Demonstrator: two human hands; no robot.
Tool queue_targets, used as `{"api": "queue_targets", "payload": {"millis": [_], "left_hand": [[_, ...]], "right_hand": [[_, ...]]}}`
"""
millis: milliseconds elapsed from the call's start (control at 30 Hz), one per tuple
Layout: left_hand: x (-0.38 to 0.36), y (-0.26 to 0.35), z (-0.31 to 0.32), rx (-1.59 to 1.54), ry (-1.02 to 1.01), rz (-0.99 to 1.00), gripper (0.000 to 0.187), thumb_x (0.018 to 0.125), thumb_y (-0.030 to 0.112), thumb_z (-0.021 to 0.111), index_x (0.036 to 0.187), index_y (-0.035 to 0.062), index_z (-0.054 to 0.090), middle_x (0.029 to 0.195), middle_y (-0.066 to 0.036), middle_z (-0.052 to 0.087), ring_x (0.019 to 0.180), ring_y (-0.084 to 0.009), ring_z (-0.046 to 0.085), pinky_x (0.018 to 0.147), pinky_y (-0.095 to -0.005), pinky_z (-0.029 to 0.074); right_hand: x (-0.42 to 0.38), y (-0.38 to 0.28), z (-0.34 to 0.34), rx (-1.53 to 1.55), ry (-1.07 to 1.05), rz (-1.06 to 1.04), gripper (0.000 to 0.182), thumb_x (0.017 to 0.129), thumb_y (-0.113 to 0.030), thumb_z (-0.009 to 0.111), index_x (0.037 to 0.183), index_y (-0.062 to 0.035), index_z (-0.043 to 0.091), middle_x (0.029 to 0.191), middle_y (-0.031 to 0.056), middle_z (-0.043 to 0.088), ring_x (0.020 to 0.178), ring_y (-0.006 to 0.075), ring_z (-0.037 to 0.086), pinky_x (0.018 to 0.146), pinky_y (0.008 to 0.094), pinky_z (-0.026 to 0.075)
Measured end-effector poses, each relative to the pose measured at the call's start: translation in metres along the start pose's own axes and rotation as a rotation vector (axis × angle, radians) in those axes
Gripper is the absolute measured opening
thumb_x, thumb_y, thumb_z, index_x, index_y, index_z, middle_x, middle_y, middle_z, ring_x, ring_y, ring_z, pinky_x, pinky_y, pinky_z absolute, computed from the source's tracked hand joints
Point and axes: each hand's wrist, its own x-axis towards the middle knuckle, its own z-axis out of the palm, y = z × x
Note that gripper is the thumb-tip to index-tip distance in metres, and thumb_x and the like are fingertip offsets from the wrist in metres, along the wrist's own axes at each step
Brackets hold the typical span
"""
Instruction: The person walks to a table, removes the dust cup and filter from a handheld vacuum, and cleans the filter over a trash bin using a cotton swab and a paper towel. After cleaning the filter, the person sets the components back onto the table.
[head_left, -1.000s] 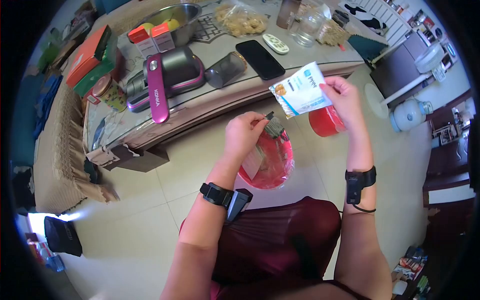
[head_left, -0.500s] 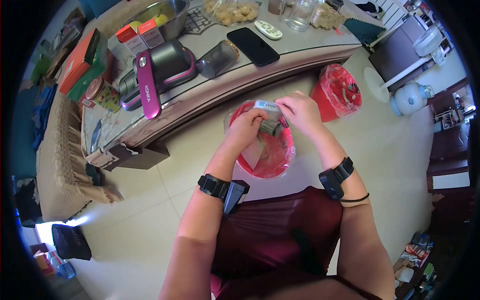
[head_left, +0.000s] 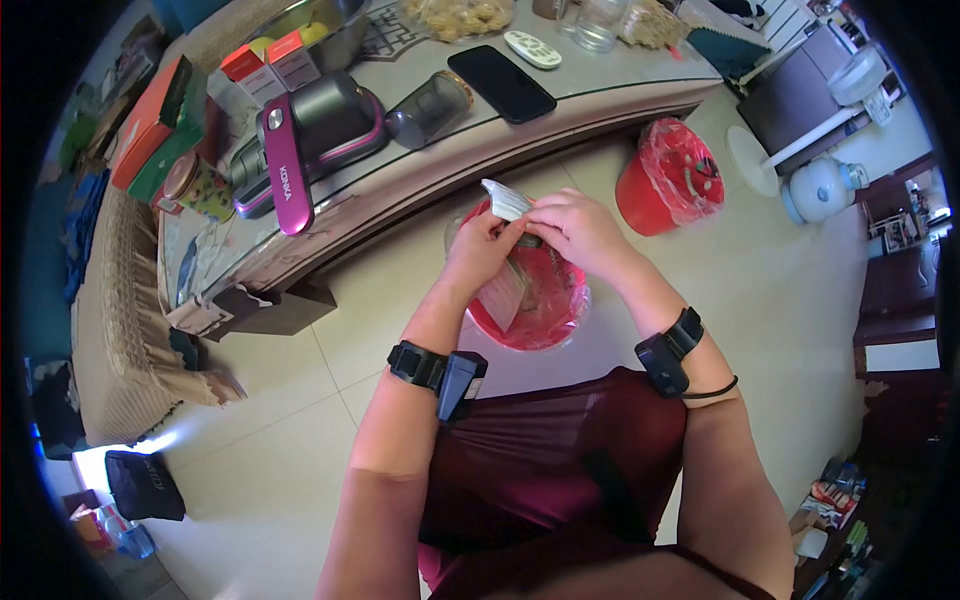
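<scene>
Both of my hands meet over a red waste bin [head_left: 577,318] lined with a clear bag. A small white crinkled packet [head_left: 507,200] sticks up between them. My left hand [head_left: 480,250] is closed, thumb and fingers pinching the packet's lower side. My right hand [head_left: 580,232] is closed too, fingertips pinched at the packet's right edge, close against the left fingers. Below the fingers, a grey-green ridged cylinder [head_left: 533,239] shows in part, mostly covered by the hands. A pale sheet of paper [head_left: 503,297] lies inside the bin on the left.
A second red bin [head_left: 640,195] stands to the right. On the glass-topped table [head_left: 590,85] ahead are a magenta-and-grey handheld vacuum [head_left: 290,165], a clear dust cup [head_left: 430,110], a black phone [head_left: 502,84], a white remote [head_left: 533,49] and a patterned canister [head_left: 198,188].
The white packet has turned from lying sideways to pointing up and left. My right hand has come in against the left, and the ridged cylinder is now more hidden.
</scene>
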Motion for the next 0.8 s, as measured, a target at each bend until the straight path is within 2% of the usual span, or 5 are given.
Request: {"api": "queue_targets", "payload": {"millis": [267, 367, 567, 667, 800], "left_hand": [[-0.002, -0.003, 0.001, -0.136, -0.024, 0.079, 0.020, 0.088, 0.020, 0.065, 0.100, 0.0044, 0.067, 0.070, -0.001, 0.058, 0.063, -0.0083, 0.050, 0.061, -0.0265, 0.042], [-0.003, 0.003, -0.005, -0.004, -0.063, 0.010, 0.023, 0.091, 0.020, 0.063, 0.107, 0.0042, 0.066, 0.089, 0.002, 0.064, 0.079, -0.0063, 0.054, 0.073, -0.0240, 0.045], [0.002, -0.011, 0.000, -0.013, -0.004, 0.051, 0.022, 0.087, 0.020, 0.064, 0.101, 0.0039, 0.066, 0.075, -0.006, 0.065, 0.068, -0.0123, 0.057, 0.063, -0.0295, 0.045], [0.002, -0.006, -0.002, 0.042, -0.019, -0.037, 0.023, 0.091, 0.020, 0.062, 0.106, 0.0033, 0.066, 0.086, 0.000, 0.065, 0.079, -0.0076, 0.055, 0.073, -0.0250, 0.045], [0.002, -0.009, 0.000, 0.020, -0.011, -0.046, 0.021, 0.091, 0.019, 0.061, 0.102, 0.0023, 0.066, 0.083, 0.001, 0.064, 0.077, -0.0077, 0.054, 0.071, -0.0250, 0.045]], "right_hand": [[0.000, 0.012, 0.005, 0.107, 0.016, 0.034, 0.016, 0.078, -0.014, 0.067, 0.091, -0.0061, 0.070, 0.095, 0.0085, 0.068, 0.089, 0.0284, 0.063, 0.078, 0.0381, 0.051], [0.000, 0.014, 0.009, 0.124, 0.007, 0.007, 0.015, 0.079, -0.013, 0.065, 0.092, -0.0058, 0.069, 0.094, 0.0097, 0.068, 0.085, 0.0294, 0.064, 0.075, 0.0383, 0.051], [-0.001, 0.010, 0.010, 0.061, -0.024, 0.019, 0.015, 0.080, -0.013, 0.061, 0.091, -0.0072, 0.069, 0.091, 0.0094, 0.067, 0.084, 0.0298, 0.064, 0.072, 0.0391, 0.051], [0.000, 0.007, 0.006, 0.028, -0.060, 0.013, 0.016, 0.079, -0.008, 0.064, 0.095, -0.0050, 0.069, 0.095, 0.0102, 0.068, 0.086, 0.0279, 0.065, 0.075, 0.0350, 0.052], [0.000, 0.009, 0.009, 0.034, -0.016, 0.065, 0.013, 0.079, -0.008, 0.064, 0.091, -0.0061, 0.069, 0.090, 0.0094, 0.067, 0.083, 0.0280, 0.064, 0.072, 0.0362, 0.052]]}}
